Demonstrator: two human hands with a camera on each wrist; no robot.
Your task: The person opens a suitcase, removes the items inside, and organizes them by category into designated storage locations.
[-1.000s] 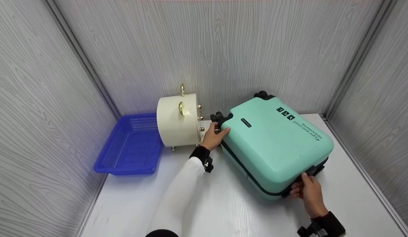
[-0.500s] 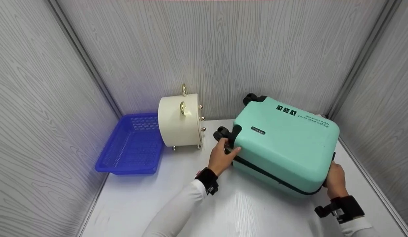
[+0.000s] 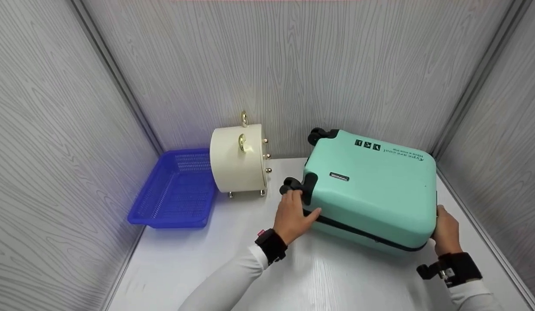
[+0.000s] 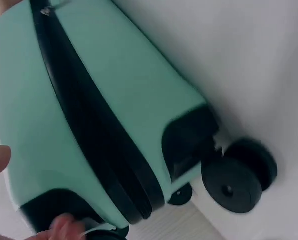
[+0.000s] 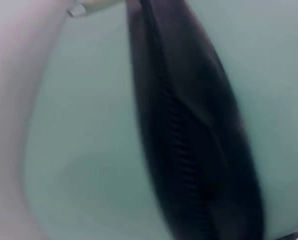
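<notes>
A mint-green hard-shell suitcase (image 3: 375,185) lies flat on the white table (image 3: 345,276), its long side roughly parallel to the back wall and its black wheels (image 3: 290,185) at the left end. My left hand (image 3: 298,206) grips the near-left corner just below a wheel, thumb along the black zipper seam. My right hand (image 3: 442,222) holds the right end, with its fingers wrapped out of sight behind the shell. The left wrist view shows the suitcase (image 4: 113,100) side, its zipper band and a wheel (image 4: 236,182). The right wrist view is filled by blurred green shell (image 5: 88,150) and the zipper (image 5: 189,150).
A cream round case (image 3: 237,162) with gold fittings stands on its side just left of the suitcase wheels. A blue mesh basket (image 3: 174,190) sits in the back left corner. Grey wood-grain walls close in the table on three sides.
The suitcase has swung from a diagonal to nearly parallel with the back wall. My left hand drew the wheel end towards me while my right hand carried the other end right and away.
</notes>
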